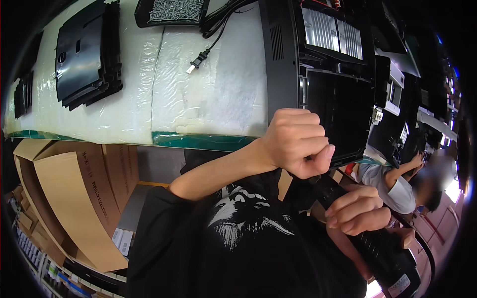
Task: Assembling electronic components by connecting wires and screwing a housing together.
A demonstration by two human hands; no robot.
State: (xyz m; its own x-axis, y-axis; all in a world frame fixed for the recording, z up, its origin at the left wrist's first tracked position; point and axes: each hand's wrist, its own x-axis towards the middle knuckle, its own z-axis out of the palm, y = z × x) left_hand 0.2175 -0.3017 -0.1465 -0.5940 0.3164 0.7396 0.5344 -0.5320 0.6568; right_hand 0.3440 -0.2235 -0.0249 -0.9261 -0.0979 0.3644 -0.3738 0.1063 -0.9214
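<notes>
My left hand is closed in a fist at the near edge of a black appliance housing, its thumb against the curled fingers. What it holds, if anything, is hidden. Below it and to the right, my right hand wraps around the dark barrel of an electric screwdriver. The tool slants from just beneath my left fist down to the lower right, where a pale label shows on its rear end. Its tip is out of sight near my left hand. Ribbed silver metal plates sit in the far part of the housing.
Left of the housing, a power cord plug lies on the plastic-covered bench. Farther back stands a black tray of screws. Black plastic panels are stacked at left. A cardboard box stands below; a co-worker is at right.
</notes>
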